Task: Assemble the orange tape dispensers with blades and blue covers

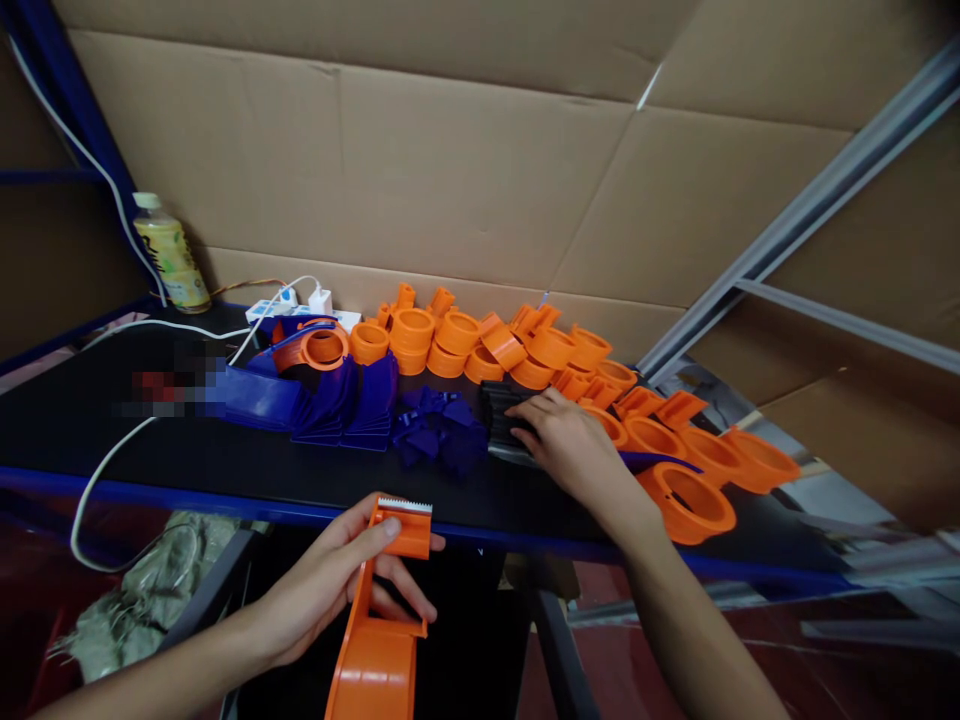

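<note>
My left hand is closed around an orange tape dispenser in front of the table edge. A serrated metal blade runs along the top of the dispenser's head, and my thumb lies on the head just below it. My right hand reaches over the table onto a pile of black strip-like parts. Its fingers are apart and rest on those parts; whether a piece lies beneath the fingertips is hidden. Beside the black pile is a heap of small dark blue plastic parts.
Several orange dispenser bodies stand stacked at the back, and more spread right. Flat blue pieces fan out on the left near a power strip, white cable and drink bottle. Cardboard walls the back.
</note>
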A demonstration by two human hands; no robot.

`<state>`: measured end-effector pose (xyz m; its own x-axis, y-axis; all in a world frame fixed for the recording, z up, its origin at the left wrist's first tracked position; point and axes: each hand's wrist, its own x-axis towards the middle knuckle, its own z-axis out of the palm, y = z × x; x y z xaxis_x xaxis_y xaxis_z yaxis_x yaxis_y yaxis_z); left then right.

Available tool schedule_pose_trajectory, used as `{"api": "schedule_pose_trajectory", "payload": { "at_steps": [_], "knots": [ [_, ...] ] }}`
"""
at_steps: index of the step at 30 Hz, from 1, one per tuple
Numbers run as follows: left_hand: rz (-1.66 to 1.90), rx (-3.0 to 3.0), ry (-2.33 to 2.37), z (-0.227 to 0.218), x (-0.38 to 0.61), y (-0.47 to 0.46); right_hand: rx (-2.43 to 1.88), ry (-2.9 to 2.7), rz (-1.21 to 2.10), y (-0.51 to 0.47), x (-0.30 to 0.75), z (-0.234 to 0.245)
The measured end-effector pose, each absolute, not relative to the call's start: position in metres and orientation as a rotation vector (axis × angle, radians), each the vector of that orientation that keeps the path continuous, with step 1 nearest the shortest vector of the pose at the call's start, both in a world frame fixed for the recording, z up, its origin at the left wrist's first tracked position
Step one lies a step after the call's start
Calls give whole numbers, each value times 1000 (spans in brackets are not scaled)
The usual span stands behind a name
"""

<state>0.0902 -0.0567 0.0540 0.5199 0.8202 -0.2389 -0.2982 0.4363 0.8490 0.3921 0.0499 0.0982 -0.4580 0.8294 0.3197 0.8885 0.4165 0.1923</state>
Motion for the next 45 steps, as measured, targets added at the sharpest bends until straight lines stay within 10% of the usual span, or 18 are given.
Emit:
{"api": "schedule_pose_trajectory", "payload": {
  "at_steps": [36, 45],
  "knots": [
    [939, 880, 745, 45, 83, -62, -600, -2271, -19, -53, 280, 70],
    [1033, 711, 809, 54, 81, -53, -1097, -2574, -308, 7, 304, 100]
  ]
}}
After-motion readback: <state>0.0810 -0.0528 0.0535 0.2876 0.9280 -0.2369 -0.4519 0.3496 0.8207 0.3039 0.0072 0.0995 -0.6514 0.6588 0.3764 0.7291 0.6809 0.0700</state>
